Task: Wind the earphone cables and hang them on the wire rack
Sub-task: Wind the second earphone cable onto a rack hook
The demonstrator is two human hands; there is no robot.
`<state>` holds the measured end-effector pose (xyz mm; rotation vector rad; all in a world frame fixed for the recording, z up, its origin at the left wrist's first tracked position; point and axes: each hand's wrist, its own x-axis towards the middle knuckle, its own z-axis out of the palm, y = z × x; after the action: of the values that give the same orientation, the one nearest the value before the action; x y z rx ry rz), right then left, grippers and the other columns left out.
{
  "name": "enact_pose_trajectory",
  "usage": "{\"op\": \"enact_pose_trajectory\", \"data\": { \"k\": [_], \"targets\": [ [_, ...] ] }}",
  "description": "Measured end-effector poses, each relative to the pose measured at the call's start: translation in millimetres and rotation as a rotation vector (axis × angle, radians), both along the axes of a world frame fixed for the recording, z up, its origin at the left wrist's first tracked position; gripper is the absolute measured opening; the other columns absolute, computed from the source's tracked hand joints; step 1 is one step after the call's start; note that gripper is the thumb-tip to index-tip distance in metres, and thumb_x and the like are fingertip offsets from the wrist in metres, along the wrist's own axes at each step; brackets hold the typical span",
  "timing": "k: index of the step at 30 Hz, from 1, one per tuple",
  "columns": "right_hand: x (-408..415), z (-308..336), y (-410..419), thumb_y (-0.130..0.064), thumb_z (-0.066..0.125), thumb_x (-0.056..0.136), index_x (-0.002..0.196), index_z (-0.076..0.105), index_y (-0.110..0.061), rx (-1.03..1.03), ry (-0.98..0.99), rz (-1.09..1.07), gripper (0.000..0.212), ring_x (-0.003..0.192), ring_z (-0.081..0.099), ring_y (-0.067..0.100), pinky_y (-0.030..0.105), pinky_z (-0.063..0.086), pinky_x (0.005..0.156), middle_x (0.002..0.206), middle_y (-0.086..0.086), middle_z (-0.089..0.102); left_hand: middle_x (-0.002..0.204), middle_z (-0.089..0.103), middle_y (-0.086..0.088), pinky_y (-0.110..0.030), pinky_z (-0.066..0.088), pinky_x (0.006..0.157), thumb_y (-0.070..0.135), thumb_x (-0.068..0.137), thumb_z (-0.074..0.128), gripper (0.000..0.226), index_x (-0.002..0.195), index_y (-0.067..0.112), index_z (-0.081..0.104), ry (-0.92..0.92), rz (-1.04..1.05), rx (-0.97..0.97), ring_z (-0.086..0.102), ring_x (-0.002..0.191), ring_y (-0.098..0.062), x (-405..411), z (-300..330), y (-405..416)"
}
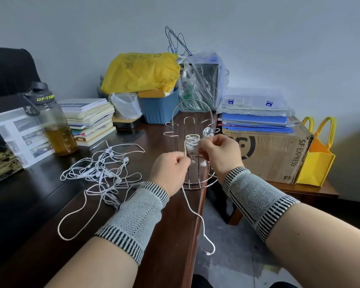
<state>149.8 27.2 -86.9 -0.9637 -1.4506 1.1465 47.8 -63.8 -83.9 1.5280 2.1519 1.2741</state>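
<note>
Both hands work in front of the wire rack at the bench's right edge. The right hand pinches a wound coil of earphone cable; the left hand is curled round its loose tail. More tangled earphones lie left.

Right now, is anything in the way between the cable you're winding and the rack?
Nothing visible is. Both hands, left hand and right hand, hold the cable right at the wire rack, and it is already going around one prong.
</note>
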Motion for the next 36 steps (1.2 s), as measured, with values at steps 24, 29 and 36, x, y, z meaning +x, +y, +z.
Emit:
{"op": "enact_pose_trajectory", "data": {
  "k": [24, 29, 36],
  "targets": [
    [15, -21, -4, -0.016, 0.072, 0.084, 0.087, 0.070, -0.017, 0.683, -0.375, 0.099, 0.004, 0.077, 0.062, 0.009, 0.020, 0.051, 0.074, 0.088, -0.003, 0.064, 0.092, 0.073, 0.001, -0.035, 0.049, 0.069, 0.023, 0.095, 0.056, 0.020, 0.080, 0.013, 0.064, 0.060, -0.032, -0.012, 0.064, 0.073, -0.017, -14, -3, -6],
    [13, -17, -5, -0.020, 0.067, 0.088, 0.075, 0.061, -0.026, 0.357, -0.151, 0.100, 0.015, 0.062, 0.059, -0.005, 0.011, 0.047, 0.064, 0.070, -0.011, 0.064, 0.084, 0.074, 0.005, -0.038, 0.058, 0.077, 0.019, 0.100, 0.049, 0.019, 0.085, 0.014, 0.060, -0.245, -0.027, 0.159, 0.070, 0.068, -0.008, -14, 3, -7],
    [7, -12, -3, -0.019, 0.063, 0.090, 0.072, 0.066, -0.017, 0.064, 0.094, 0.083, 0.018, 0.076, 0.068, 0.024, 0.038, 0.056, 0.078, 0.076, 0.006, 0.073, 0.061, 0.067, 0.005, -0.031, 0.051, 0.061, 0.025, 0.097, 0.053, 0.023, 0.078, 0.020, 0.065, -0.208, 0.028, 0.261, 0.054, 0.051, -0.009, -3, 21, 8]
  ]
}}
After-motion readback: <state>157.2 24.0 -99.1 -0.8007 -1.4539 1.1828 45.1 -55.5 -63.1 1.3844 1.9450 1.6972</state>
